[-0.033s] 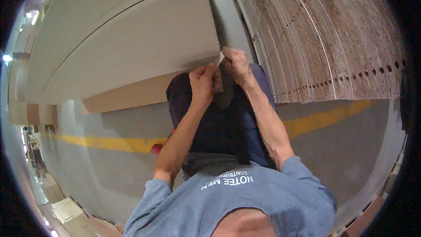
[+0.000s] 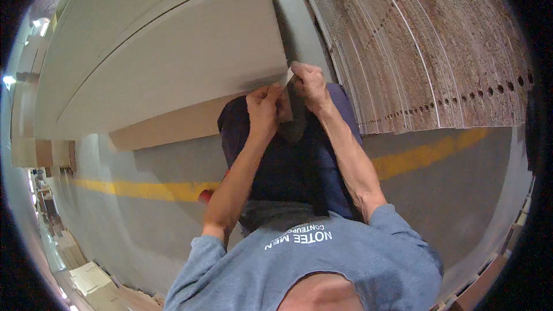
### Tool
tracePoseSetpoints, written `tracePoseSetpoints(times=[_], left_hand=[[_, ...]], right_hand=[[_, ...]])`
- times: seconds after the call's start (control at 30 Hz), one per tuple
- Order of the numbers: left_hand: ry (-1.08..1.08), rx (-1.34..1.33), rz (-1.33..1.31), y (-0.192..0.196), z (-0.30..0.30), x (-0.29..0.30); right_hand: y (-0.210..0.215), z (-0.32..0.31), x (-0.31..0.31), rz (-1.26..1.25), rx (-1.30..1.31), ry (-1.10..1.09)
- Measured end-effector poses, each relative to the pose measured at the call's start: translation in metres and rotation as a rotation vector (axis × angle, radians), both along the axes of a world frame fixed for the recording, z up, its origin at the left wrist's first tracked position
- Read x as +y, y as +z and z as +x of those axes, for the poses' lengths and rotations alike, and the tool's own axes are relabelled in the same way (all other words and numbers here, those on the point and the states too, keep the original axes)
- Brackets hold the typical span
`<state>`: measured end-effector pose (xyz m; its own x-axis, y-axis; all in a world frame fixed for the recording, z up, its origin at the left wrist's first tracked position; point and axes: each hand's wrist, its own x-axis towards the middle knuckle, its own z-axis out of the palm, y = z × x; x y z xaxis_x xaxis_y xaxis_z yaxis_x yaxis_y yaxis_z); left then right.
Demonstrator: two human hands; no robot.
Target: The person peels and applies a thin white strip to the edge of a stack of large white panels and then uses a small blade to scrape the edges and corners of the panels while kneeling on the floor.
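Note:
A small white strip (image 2: 287, 76), perhaps paper or tape, is stretched between my two hands. My left hand (image 2: 263, 105) pinches its lower end, fingers closed. My right hand (image 2: 311, 83) is closed on its upper end, thumb and fingertips pressed together. Both hands are above my dark-trousered legs, beside the near right corner of a large pale flat panel (image 2: 190, 40). The fingers hide most of the strip, so I cannot tell its full length.
Beneath the panel is a brown cardboard-like layer (image 2: 178, 124). On the right stands a tall stack of chipboard panels (image 2: 415, 52), edges lined with holes. A yellow line (image 2: 144, 190) crosses the grey floor; a red object (image 2: 205, 196) shows beside my left forearm. Cartons (image 2: 92, 279) lie lower left.

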<state>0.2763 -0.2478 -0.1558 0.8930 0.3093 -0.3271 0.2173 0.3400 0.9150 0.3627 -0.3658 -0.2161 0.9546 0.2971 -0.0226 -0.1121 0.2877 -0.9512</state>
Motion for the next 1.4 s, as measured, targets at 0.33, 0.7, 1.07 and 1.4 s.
tracePoseSetpoints(times=[0.33,0.7,1.07,1.4], left_hand=[[-0.189,-0.005,0.098,-0.020,0.023,0.030],[-0.104,0.103,-0.045,-0.066,-0.033,0.088],[-0.085,0.030,-0.095,-0.083,-0.033,0.096],[-0.096,0.032,-0.043,-0.068,-0.036,0.093]], right_hand=[[-0.012,-0.002,0.010,-0.149,-0.002,-0.190],[0.096,0.013,0.002,-0.383,-0.831,-0.348],[0.092,0.036,0.003,0.053,-0.419,-0.071],[0.107,0.045,0.006,0.037,-0.462,-0.103]])
